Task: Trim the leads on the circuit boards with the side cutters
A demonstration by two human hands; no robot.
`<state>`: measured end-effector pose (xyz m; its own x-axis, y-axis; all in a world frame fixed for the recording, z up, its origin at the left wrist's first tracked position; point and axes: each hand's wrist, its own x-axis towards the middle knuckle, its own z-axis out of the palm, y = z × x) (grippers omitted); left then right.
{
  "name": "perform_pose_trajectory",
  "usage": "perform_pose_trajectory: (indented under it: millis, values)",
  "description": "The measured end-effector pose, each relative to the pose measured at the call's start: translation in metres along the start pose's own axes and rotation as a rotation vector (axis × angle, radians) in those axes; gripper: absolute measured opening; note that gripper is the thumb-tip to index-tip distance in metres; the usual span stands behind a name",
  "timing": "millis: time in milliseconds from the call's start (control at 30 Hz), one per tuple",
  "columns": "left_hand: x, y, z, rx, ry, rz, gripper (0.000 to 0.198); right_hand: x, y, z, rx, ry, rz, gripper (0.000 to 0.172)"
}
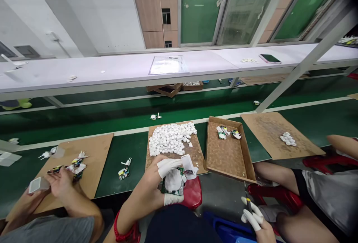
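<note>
My left hand (156, 183), with white finger cots, is closed around a green circuit board (180, 187) bearing a round white piece (172, 180). A small white plastic casing (190, 166) sits at the board's far right side, with dark wires between them. Lower right, my right hand (258, 222), also in white finger cots, grips a thin dark tool (248, 205) with a yellow part; its exact kind is unclear. The tool is well apart from the board. Beyond my left hand lies a heap of small white pieces (170, 138) on a cardboard sheet (198, 149).
Right of the heap, a cardboard tray (229, 157) holds several board assemblies (223, 132). A board with a plug (124, 172) lies on the green table (112, 183). Co-workers sit on both sides; the left one's hands (60, 181) hold parts. A slanted post (293, 71) stands right.
</note>
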<state>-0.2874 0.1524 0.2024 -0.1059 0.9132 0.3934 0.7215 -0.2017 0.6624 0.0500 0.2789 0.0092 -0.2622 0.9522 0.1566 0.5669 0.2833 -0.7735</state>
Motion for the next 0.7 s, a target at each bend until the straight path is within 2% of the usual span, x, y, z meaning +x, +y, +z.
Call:
perform_pose_trajectory:
  millis: [100, 233, 267, 300, 400, 533, 600, 700]
  values:
    - [-0.002, 0.004, -0.002, -0.018, 0.028, -0.007, 0.069, 0.01, -0.024, 0.006, 0.14, -0.155, -0.102, 0.038]
    - [-0.003, 0.007, -0.003, -0.018, 0.024, 0.008, 0.071, 0.009, -0.082, 0.005, 0.183, -0.288, -0.512, 0.016]
    - [-0.003, 0.008, -0.003, -0.025, 0.02, 0.014, 0.071, 0.007, -0.096, 0.005, 0.168, -0.317, -0.561, 0.014]
    - [-0.004, 0.008, -0.003, -0.036, 0.016, 0.021, 0.071, 0.004, -0.11, 0.005, 0.148, -0.334, -0.566, 0.016]
    - [-0.008, 0.007, -0.002, -0.118, 0.006, 0.009, 0.068, -0.004, -0.14, 0.008, 0.094, -0.309, -0.468, 0.044]
    - [-0.016, 0.006, 0.004, -0.456, 0.016, -0.153, 0.064, -0.009, -0.154, 0.004, 0.062, -0.232, -0.41, 0.06]
    - [-0.019, 0.007, 0.01, -0.723, 0.041, -0.262, 0.056, -0.009, -0.154, -0.002, 0.053, -0.242, -0.43, 0.06]
    - [-0.02, 0.012, 0.021, -1.041, 0.095, -0.403, 0.039, -0.01, -0.154, -0.012, 0.042, -0.281, -0.466, 0.05]
